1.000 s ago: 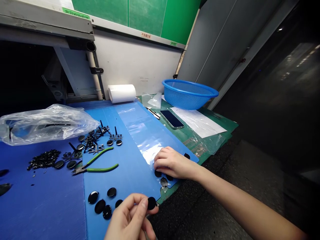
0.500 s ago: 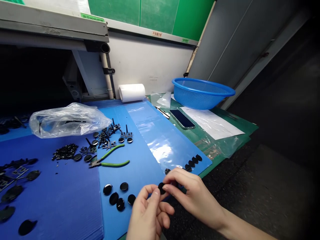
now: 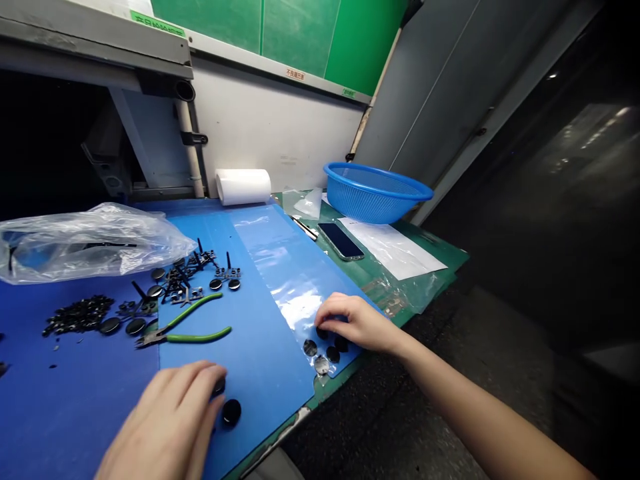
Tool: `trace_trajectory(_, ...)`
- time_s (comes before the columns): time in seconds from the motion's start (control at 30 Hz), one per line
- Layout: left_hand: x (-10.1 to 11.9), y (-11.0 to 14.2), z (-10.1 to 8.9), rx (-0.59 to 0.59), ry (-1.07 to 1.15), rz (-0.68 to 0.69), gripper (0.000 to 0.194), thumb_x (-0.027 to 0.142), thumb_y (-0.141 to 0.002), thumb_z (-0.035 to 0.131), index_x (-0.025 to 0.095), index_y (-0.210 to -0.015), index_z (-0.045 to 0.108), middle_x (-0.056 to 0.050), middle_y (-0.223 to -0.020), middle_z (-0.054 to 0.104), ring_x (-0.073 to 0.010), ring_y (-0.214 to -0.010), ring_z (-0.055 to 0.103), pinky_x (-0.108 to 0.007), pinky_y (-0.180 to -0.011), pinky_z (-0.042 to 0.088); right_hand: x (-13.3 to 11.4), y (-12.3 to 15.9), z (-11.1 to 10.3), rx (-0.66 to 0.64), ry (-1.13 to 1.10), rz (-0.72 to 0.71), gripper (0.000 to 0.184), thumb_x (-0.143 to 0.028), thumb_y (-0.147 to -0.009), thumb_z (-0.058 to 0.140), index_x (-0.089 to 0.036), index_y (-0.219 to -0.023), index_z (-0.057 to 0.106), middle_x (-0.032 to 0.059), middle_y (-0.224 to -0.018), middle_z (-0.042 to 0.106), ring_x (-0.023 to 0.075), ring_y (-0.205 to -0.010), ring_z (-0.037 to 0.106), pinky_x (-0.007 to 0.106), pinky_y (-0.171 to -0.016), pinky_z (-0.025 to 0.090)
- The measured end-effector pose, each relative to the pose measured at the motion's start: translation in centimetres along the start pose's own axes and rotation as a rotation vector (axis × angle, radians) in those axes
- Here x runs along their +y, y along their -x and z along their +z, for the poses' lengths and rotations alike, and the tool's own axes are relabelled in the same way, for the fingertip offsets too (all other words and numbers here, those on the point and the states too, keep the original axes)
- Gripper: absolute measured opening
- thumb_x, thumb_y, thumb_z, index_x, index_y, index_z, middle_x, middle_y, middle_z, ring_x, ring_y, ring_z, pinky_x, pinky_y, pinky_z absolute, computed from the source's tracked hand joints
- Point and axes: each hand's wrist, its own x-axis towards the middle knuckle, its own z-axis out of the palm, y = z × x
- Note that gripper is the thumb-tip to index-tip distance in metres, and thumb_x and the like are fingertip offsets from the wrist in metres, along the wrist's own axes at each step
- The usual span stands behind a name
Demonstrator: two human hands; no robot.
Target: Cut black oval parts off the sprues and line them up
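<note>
The discs are black — plier handles green, mat blue, roll white

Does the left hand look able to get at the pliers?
Probably yes: the pliers lie just beyond the left hand with nothing on top, though that hand is at a black disc.

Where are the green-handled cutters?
Head view, left of centre: the green-handled cutters lie on blue sheeting, beyond the left hand, right of the small black bits.

Left grip palm down, curled; right grip pinched, bare forearm slanting
</note>
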Motion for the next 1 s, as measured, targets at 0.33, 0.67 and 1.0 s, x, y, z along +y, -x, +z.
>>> trace_trajectory(0.33,-1.4,-1.2,0.2,-0.121,-0.181,0.024,0.016,0.035,-0.08,0.042,0.031,-0.089,0.055,0.003,-0.085,0.062,-0.0188,-0.078,0.057,-0.041,-0.077,0.035,0.6,-0.3,0.4,-0.138,0.141,-0.094,0.01,-0.013,-0.079,0.057,-0.019,-0.081,0.063,-0.0001,-0.082,0.064,0.0148,-0.083,0.054,0.029,-0.08,0.034)
trace_trajectory(0.67,1.7,-1.2,0.7,0.097,0.157,0.015,0.015,0.038,-0.082,0.043,0.031,-0.093,0.049,0.007,-0.084,0.061,-0.0083,-0.073,0.06,-0.012,-0.059,0.044,0.9,-0.1,0.7,-0.154,0.213,-0.118,0.009,-0.016,-0.081,0.055,-0.021,-0.082,0.063,-0.0016,-0.086,0.062,0.0147,-0.087,0.051,0.031,-0.082,0.032)
trace_trajectory(1.0,4.9,-1.9,1.1,-0.073,0.722,-0.381,0.014,0.038,-0.075,0.052,0.027,-0.08,0.057,0.004,-0.068,0.061,-0.0119,-0.06,0.058,-0.016,-0.055,0.045,0.8,0.0,1.1,-0.132,0.239,-0.139,0.009,-0.016,-0.082,0.054,-0.02,-0.082,0.062,-0.0005,-0.086,0.061,0.0153,-0.087,0.049,0.032,-0.08,0.032)
